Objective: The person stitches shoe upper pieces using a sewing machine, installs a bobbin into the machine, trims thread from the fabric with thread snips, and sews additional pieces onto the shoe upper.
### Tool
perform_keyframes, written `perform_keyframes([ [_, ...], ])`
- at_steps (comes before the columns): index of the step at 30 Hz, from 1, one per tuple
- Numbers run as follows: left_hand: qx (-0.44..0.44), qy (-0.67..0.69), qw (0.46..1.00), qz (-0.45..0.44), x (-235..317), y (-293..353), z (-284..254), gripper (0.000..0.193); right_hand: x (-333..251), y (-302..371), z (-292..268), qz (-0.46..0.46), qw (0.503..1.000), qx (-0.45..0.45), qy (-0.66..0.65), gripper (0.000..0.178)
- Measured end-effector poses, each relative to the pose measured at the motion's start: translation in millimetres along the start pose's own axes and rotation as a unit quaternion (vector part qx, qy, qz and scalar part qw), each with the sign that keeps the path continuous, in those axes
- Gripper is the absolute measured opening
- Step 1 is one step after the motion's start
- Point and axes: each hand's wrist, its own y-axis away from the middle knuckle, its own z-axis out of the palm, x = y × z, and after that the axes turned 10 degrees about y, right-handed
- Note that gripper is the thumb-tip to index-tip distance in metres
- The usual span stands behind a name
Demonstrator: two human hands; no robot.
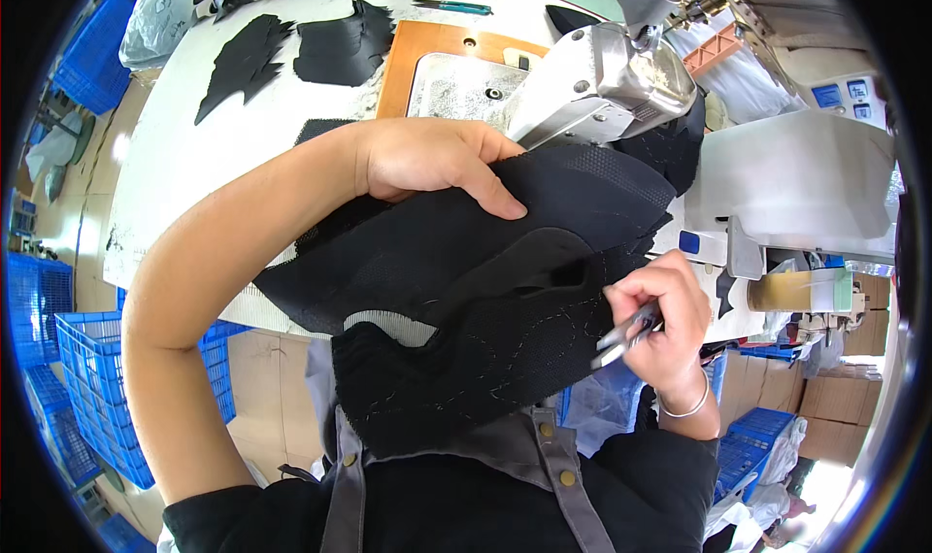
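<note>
A black shoe upper, of smooth and mesh fabric with pale stitching lines, lies spread out in front of my chest. My left hand is closed on its far edge, the thumb on top and the other fingers mostly hidden. Beside the right end of the piece, my right hand is closed round small metal thread snips, whose tips point toward the stitched fabric. Whether the tips touch the cloth I cannot tell. Just beyond the upper stands the sewing machine head.
Cut black pieces lie on the white table at the far left, near a teal-handled tool. A wooden-framed plate sits beside the machine. Blue crates stand on the floor at left, more at right.
</note>
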Motion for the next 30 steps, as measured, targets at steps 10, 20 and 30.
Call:
perform_keyframes([
  [10, -0.014, 0.004, 1.0, 0.018, 0, 2, -1, 0.042, 5, -6, 10, -0.067, 0.989, 0.037, 0.13, 0.047],
  [20, -0.007, 0.014, 1.0, 0.015, -1, 2, -2, 0.04, 3, -10, 19, -0.062, 0.995, 0.053, 0.05, 0.039],
  [30, 0.002, 0.026, 1.0, -0.003, 0, 4, 1, 0.041, -6, -16, 25, -0.038, 0.996, 0.055, 0.056, 0.035],
])
